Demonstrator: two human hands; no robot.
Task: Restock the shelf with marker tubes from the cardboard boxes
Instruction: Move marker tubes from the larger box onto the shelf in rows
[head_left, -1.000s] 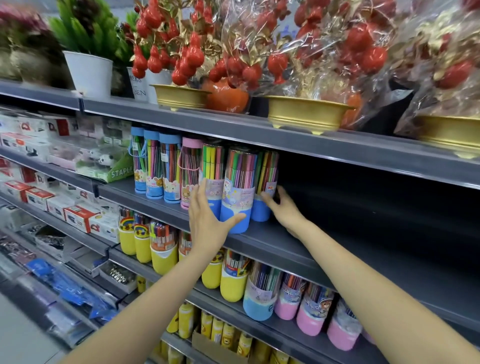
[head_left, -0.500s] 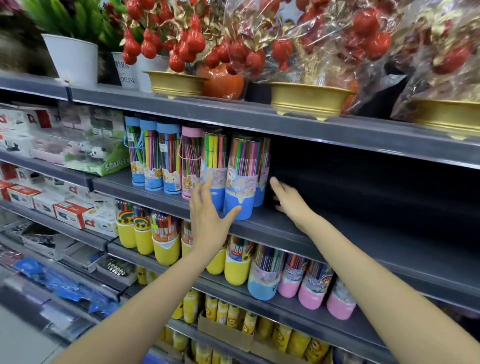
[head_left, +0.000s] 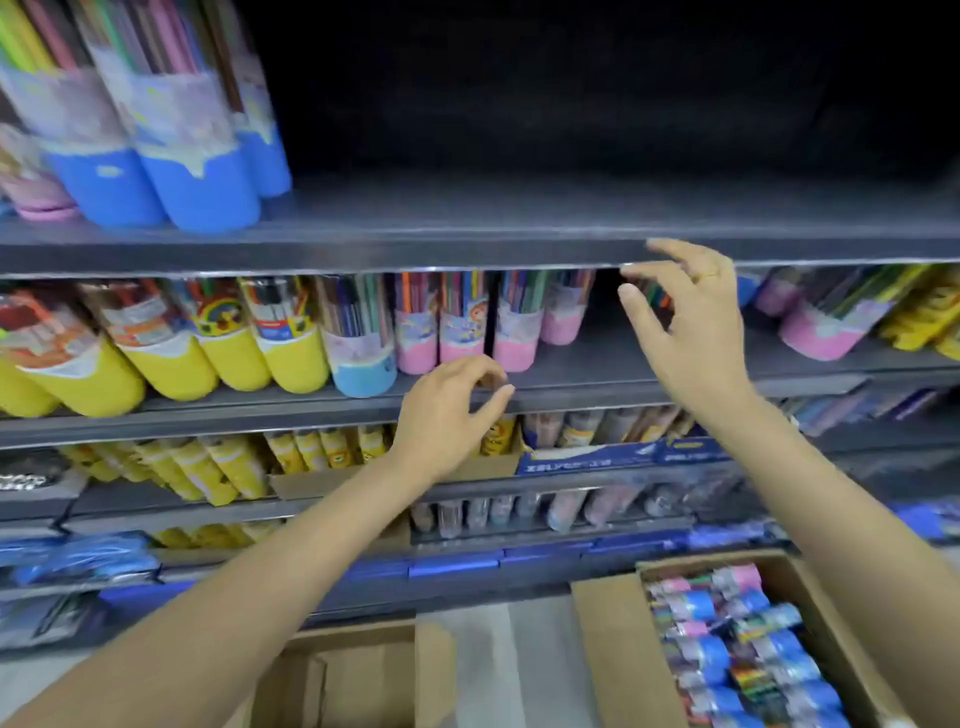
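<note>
Fingers (head_left: 636, 317) loosely spread, both hands empty; best drop to full box (head_left: 613, 639), grab tubes (head_left: 727, 649), fill bare shelf (head_left: 519, 244).

Left hand (head_left: 447, 410): centre frame, fingers loosely curled, empty.
Right hand (head_left: 685, 322): upper right, fingers spread, relaxed, empty.

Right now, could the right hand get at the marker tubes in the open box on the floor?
Probably yes: the right hand holds nothing, and the cardboard box lies open below it, its marker tubes uncovered.
</note>
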